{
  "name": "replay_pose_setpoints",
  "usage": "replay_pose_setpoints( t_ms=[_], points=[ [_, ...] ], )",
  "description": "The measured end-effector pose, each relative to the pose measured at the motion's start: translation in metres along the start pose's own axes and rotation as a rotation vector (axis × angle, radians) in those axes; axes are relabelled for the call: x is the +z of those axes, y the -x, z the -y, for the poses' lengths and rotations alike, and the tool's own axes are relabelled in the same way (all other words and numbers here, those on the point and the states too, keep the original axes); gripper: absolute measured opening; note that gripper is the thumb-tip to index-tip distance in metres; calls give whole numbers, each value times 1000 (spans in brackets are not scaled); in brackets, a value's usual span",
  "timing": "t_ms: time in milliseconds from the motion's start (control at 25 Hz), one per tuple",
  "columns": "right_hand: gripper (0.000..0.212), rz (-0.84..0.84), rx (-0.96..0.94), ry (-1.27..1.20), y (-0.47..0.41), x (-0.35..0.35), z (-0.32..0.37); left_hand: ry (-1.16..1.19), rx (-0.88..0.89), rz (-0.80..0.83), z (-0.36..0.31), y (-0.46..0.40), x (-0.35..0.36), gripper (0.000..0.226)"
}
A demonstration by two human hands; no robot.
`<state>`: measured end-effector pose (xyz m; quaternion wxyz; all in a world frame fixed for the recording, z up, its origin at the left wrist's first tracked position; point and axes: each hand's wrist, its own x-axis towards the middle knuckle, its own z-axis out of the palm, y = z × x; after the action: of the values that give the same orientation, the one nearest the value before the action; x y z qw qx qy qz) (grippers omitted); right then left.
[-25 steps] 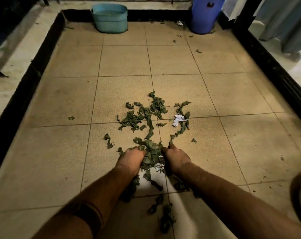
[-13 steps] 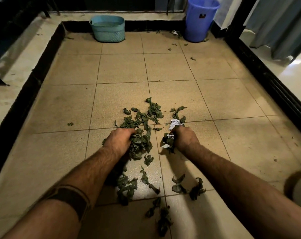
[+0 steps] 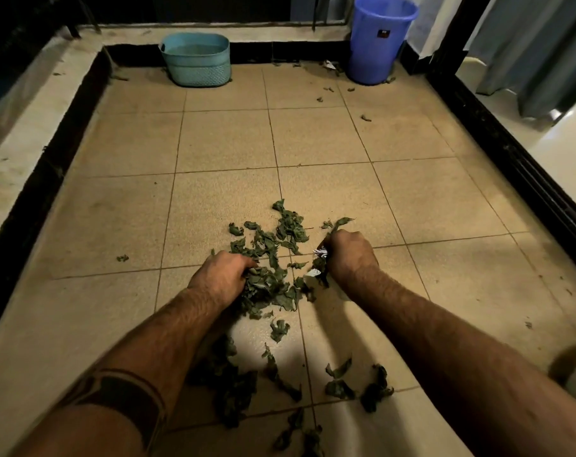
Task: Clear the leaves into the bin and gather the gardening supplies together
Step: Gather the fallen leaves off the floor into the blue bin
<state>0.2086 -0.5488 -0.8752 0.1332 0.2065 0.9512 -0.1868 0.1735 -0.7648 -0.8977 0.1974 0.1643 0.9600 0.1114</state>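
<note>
Two hands work in a scatter of green leaves (image 3: 280, 258) on the tan tiled floor (image 3: 329, 136). The left hand (image 3: 222, 275) has its fingers curled down into the thickest clump, gripping a bunch of leaves against the tile. The right hand (image 3: 351, 253) is closed in a fist around more leaves, with a scrap of white paper (image 3: 320, 252) caught in the same grip and one leaf sticking up past the knuckles. Most of the pile lies between and just beyond the two hands, across a grout line; a looser trail of leaves runs back toward the person, between the forearms, down to the bottom edge of the view. A single leaf lies apart to the left of the pile. A dark band circles the left forearm.

At the far end of the floor, against the black kerb, a blue bin (image 3: 377, 41) stands in the right corner with a few stray leaves and a bit of litter beside its base. A teal basket (image 3: 197, 61) sits left of it, well apart from the bin.
</note>
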Motion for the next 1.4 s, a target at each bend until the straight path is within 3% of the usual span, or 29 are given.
replay_pose_setpoints(
  t_ms=[320,560,1040,1400],
  points=[
    [39,-57,34,-69,47,-141,52,89,-4,-144,-43,38,-153,47],
    [41,-66,42,-111,99,-314,104,89,16,-142,-104,94,-316,47],
    [41,-197,-44,-135,210,-677,219,2,93,-331,-220,204,-672,43],
    [39,-311,-42,-113,308,-806,265,-13,159,-436,-259,286,-811,40]
  ],
)
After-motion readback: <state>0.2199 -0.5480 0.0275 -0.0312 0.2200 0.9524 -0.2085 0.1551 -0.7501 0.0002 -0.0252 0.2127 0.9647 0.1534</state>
